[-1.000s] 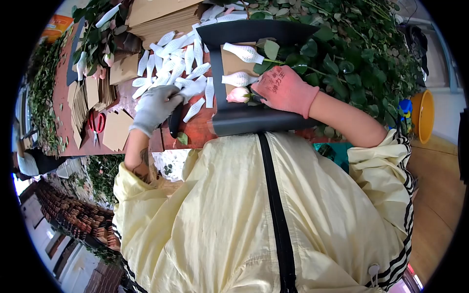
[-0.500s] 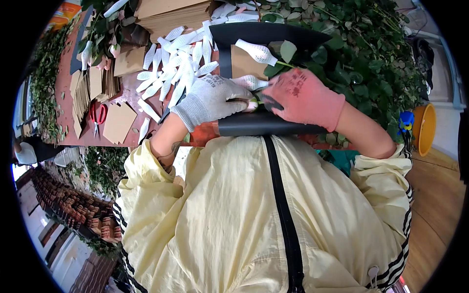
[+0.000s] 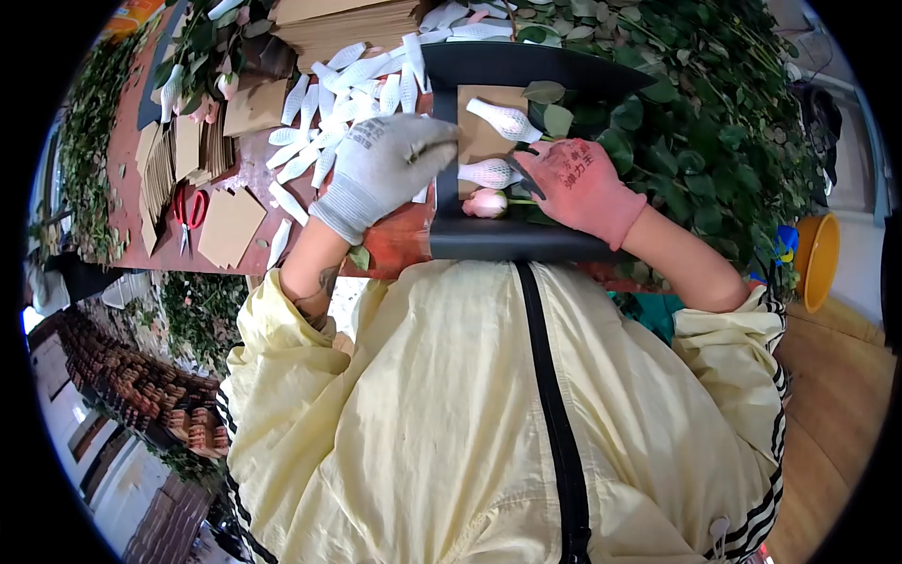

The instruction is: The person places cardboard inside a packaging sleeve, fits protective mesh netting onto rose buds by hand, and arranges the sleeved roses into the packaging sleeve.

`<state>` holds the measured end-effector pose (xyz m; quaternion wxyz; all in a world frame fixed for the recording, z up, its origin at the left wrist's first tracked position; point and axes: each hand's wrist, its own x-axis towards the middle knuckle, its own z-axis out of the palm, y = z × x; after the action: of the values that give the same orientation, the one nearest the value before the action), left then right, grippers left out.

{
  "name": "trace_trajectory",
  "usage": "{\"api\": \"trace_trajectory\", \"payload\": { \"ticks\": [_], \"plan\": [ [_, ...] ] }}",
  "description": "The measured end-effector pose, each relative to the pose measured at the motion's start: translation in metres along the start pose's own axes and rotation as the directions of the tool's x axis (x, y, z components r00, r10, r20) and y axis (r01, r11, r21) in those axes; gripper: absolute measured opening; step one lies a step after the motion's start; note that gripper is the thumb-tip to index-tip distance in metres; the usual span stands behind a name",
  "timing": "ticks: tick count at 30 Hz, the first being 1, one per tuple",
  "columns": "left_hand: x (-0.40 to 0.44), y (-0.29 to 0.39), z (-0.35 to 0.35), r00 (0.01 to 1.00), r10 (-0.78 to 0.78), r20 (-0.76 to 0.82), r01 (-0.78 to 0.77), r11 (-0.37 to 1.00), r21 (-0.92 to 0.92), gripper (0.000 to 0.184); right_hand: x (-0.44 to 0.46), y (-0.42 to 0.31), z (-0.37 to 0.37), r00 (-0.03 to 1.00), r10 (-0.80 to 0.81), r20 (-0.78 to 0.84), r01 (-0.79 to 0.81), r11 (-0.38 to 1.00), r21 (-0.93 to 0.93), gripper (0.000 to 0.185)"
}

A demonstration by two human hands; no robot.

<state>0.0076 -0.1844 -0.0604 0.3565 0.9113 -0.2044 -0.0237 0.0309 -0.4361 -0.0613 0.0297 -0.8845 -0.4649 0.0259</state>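
My left hand, in a grey glove, hovers over the left edge of the black wrapping sheet. Its fingers reach to the right, and nothing shows in them. My right hand, in a red glove with dark fingertips, is closed at the rose stems; its grip is partly hidden. A bare pink rose lies left of that hand, its stem running under the glove. Above it lie a rose bud in a white net sleeve and another sleeved bud, on brown cardboard.
Loose white net sleeves pile up on the red table. Red-handled scissors and cut cardboard pieces lie left. Leafy stems spread across the right. A yellow bucket stands beyond the table's right end.
My left hand has left the bare rose and moved up and left. The bare bud now shows fully on the black sheet. My right hand has shifted slightly, staying at the stems.
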Motion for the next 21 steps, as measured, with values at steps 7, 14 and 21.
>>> {"api": "trace_trajectory", "payload": {
  "ticks": [7, 14, 21],
  "plan": [
    [-0.001, 0.0, 0.012, 0.967, 0.001, 0.253, -0.076, 0.956, 0.285, 0.027, 0.003, -0.005, 0.0, 0.968, 0.091, 0.232, -0.077, 0.995, -0.067, 0.044],
    [-0.002, -0.029, 0.008, 0.948, 0.301, 0.107, -0.314, 0.94, 0.137, 0.014, 0.003, -0.003, 0.005, 0.978, 0.078, 0.194, -0.063, 0.995, -0.082, 0.042],
    [-0.005, -0.022, -0.013, 0.993, 0.115, 0.002, -0.115, 0.993, 0.024, 0.027, 0.001, -0.001, 0.01, 0.993, 0.044, 0.111, -0.038, 0.998, -0.051, 0.036]
  ]
}}
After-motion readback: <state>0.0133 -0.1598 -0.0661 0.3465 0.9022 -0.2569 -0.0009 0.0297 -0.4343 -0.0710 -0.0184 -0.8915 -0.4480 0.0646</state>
